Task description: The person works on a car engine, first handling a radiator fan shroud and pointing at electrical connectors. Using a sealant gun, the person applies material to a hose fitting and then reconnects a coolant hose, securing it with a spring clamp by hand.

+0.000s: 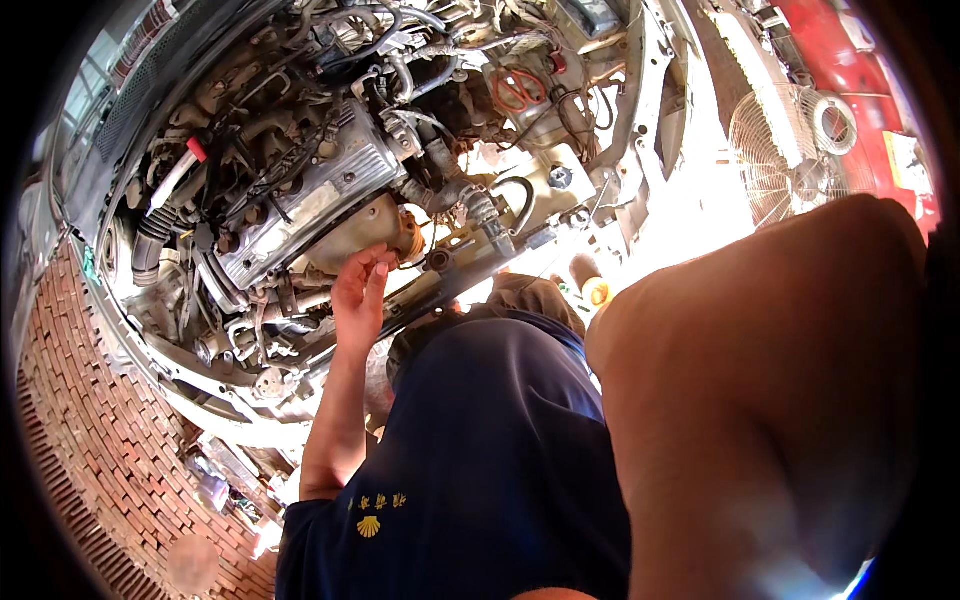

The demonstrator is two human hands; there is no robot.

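Observation:
My left hand (358,290) reaches into an open engine bay, its fingers loosely bent and the thumb a little apart. Nothing shows in its grasp. The fingertips are at a dull metal heat shield (352,238), next to a rusty-brown ribbed part (410,238); whether they touch it I cannot tell. Just beyond lies the engine's silver ribbed cover (340,180). My bare right arm (760,370) is raised and bent across the right side, and its hand is out of the picture.
The car's front crossbar (450,285) runs between my body and the engine. A pale bar with a red tip (180,175) lies at the far left of the bay. A wire-guarded fan (775,160) stands at the right, near something large and red (840,70). Brickwork (110,450) fills the left.

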